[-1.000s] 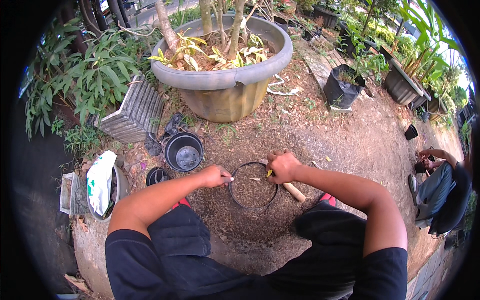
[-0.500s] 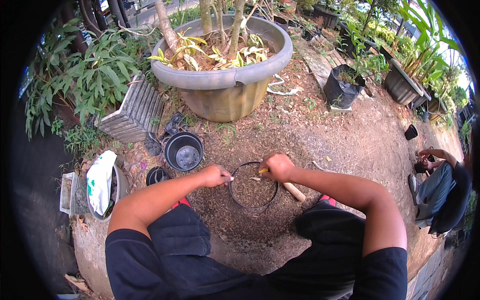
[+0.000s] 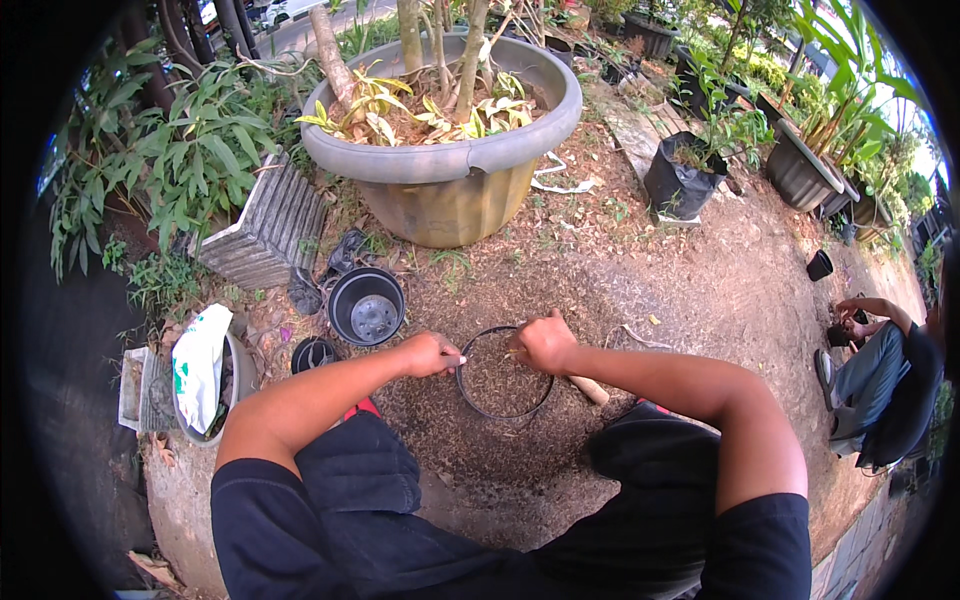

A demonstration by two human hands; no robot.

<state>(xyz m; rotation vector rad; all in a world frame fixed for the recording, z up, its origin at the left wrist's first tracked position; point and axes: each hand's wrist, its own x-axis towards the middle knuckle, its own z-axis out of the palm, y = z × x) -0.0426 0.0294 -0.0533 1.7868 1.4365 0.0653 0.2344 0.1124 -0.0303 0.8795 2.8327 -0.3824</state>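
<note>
A thin black hoop (image 3: 507, 414), possibly a sieve's rim, encircles fine dry plant debris between my legs. At its left edge, my left hand (image 3: 431, 355) is pinched beside a small pale bit; whether it grips the rim or that bit, I cannot make out. My right hand (image 3: 542, 344) is closed over the hoop's upper right edge, knuckles up, its fingertips and anything in them hidden. A short wooden rod (image 3: 592, 390) lies just right of the hoop, partly under my right arm.
Black pots (image 3: 365, 306) stand to the left, near a white sack (image 3: 200, 365) in a grey pot. A huge planter (image 3: 445, 205) is ahead, a bagged plant (image 3: 682, 190) beyond. Potted plants line the right, where another person (image 3: 868, 385) sits low, hands at a small dark pot.
My right hand has shifted slightly left over the hoop, and the yellow leaf seen at its fingers earlier is out of sight. My left hand stays nearly still.
</note>
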